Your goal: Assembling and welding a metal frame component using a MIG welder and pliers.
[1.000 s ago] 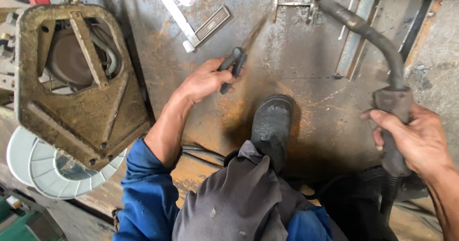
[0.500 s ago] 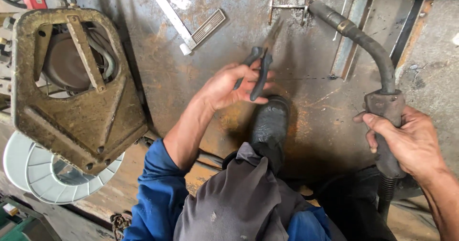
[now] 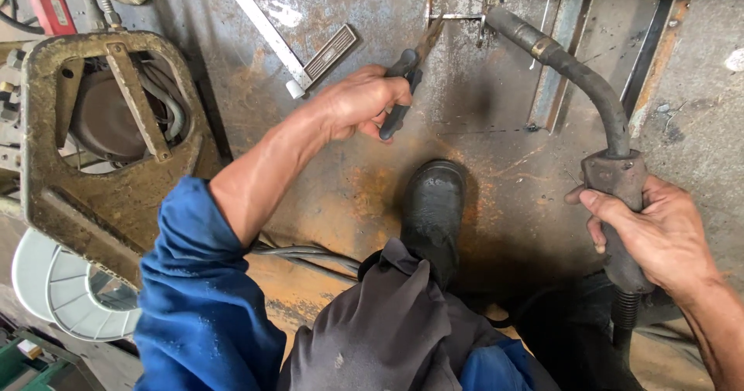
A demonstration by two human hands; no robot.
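Note:
My left hand [image 3: 358, 103] grips black-handled pliers [image 3: 409, 73], their rusty jaws pointing up and to the right towards the torch tip. My right hand [image 3: 659, 232] is wrapped around the handle of a welding torch [image 3: 612, 182], whose curved black neck rises up and left to a nozzle [image 3: 504, 25] near the top middle. Both hover over a rusty steel floor plate [image 3: 496, 127]. My black boot [image 3: 432, 205] stands on the plate between the two hands.
A rusty wire-feeder housing [image 3: 93, 197] stands at the left, with a white wire spool [image 3: 70, 294] below it. A white strip and a ribbed metal piece [image 3: 329, 54] lie on the plate. Metal bars [image 3: 558, 73] rest at the upper right. Cables [image 3: 310, 255] run past my knee.
My left hand has lifted the pliers up and to the right, closer to the torch nozzle. My right hand has kept its hold on the torch, shifting slightly.

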